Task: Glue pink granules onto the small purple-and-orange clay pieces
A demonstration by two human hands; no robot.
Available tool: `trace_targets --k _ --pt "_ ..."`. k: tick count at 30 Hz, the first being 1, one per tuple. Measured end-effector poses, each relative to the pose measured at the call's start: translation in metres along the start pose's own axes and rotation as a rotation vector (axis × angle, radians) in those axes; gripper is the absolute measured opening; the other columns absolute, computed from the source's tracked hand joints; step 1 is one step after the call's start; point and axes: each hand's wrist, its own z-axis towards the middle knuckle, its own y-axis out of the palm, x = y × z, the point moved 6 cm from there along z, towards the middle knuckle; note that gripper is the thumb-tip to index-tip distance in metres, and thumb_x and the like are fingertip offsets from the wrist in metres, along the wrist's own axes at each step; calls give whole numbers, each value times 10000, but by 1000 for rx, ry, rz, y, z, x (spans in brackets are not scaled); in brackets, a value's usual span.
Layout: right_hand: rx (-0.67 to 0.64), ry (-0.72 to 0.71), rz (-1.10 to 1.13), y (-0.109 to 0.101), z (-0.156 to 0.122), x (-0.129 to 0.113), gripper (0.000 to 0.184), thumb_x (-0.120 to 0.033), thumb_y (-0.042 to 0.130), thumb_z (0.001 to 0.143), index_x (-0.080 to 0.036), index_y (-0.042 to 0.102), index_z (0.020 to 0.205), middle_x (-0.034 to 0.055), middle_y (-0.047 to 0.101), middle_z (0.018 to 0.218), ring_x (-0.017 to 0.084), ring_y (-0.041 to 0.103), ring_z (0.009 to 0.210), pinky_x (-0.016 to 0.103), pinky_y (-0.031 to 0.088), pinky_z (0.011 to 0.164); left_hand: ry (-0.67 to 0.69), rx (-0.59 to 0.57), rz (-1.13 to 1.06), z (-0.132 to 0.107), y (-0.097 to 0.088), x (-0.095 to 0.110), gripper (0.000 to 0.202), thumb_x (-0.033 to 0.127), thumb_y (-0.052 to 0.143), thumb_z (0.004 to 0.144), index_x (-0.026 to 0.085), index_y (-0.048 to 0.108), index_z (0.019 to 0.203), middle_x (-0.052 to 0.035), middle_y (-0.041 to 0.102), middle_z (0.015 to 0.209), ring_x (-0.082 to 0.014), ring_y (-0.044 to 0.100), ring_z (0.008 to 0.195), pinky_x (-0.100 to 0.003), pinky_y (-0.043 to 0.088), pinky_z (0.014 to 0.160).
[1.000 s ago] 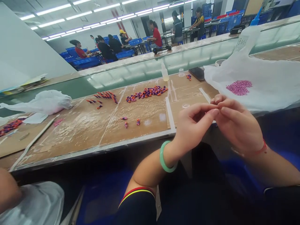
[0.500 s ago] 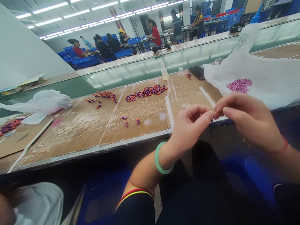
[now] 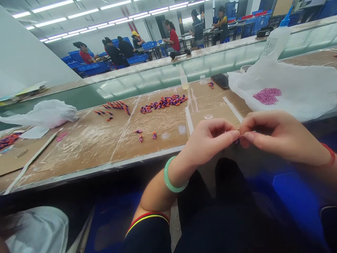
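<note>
Beyond the hands, at the far end of the hall, other people (image 3: 172, 37) sit at tables among blue crates (image 3: 89, 66) under strip lights. Nearer, a long green conveyor belt (image 3: 158, 79) runs across just behind the workbench (image 3: 92, 140), whose top is cardboard under shiny tape.

Ahead and to the right of the right hand (image 3: 279, 135) lies a white plastic sheet (image 3: 302, 88) with a heap of pink beads (image 3: 267, 96) on it, clearly closer to that hand than to the other. Ahead and to the left of the left hand (image 3: 207, 140) a scatter of purple-and-orange pieces (image 3: 164, 102) stretches sideways along the bench, with a small glue bottle (image 3: 184, 79) standing past it and a crumpled white bag (image 3: 44, 114) well off to the left.

Both hands hover over the near edge of the bench, in front of the body, fingertips meeting. Between them they pinch a tiny pinkish piece (image 3: 236, 140), the left closing on it from the left, the right from the right, so neither is nearer. Its shape and long axis are too small to tell. A green bangle (image 3: 171, 177) circles the left wrist.
</note>
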Motion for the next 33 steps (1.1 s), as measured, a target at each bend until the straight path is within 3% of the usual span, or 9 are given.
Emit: trace_targets --k 5,10,14,17,20,26,33 --pt "-1 21 95 4 -3 -1 178 -289 653 845 -249 652 672 5 669 641 160 613 607 300 461 546 -53 -29 -93 -3 1 0 308 438 786 800 160 672 730 15 580 594 -67 438 504 -215 355 477" --pt "8 -72 -16 -1 1 -7 160 -244 574 858 -235 616 704 -8 629 642 132 557 586 289 395 534 -7 -22 -104 -9 -6 1 233 376 779 817 164 690 784 11 621 639 -66 484 520 -203 398 490" --pt "-77 -181 -211 -6 34 2 165 -233 546 844 -219 539 680 -20 530 611 115 449 571 299 345 563 19 172 -55 -27 -43 -11 229 348 810 782 180 699 891 7 664 701 -72 527 529 -198 430 487" --pt "-255 -230 -357 3 74 19 179 -199 578 803 -208 522 633 -32 482 567 102 387 550 307 300 572 46 333 26 -40 -74 -22 222 339 816 769 169 712 866 4 666 685 -75 540 537 -198 448 499" --pt "-407 -229 -516 17 108 31 203 -169 607 771 -203 517 592 -43 484 545 92 385 533 309 282 572 70 410 70 -45 -91 -29 210 325 819 751 160 714 828 13 641 637 -81 552 539 -203 463 517" --pt "-670 -151 -806 36 126 24 228 -216 579 792 -201 477 589 -32 492 565 111 384 531 308 289 563 102 382 71 -39 -91 -32 181 292 804 753 159 689 795 20 641 666 -78 573 547 -205 463 525" --pt "-688 -159 -919 43 126 19 214 -193 529 819 -200 466 614 -33 486 583 102 370 545 301 285 581 156 398 12 -41 -93 -34 146 266 795 770 169 690 796 18 654 688 -74 584 558 -204 478 537"
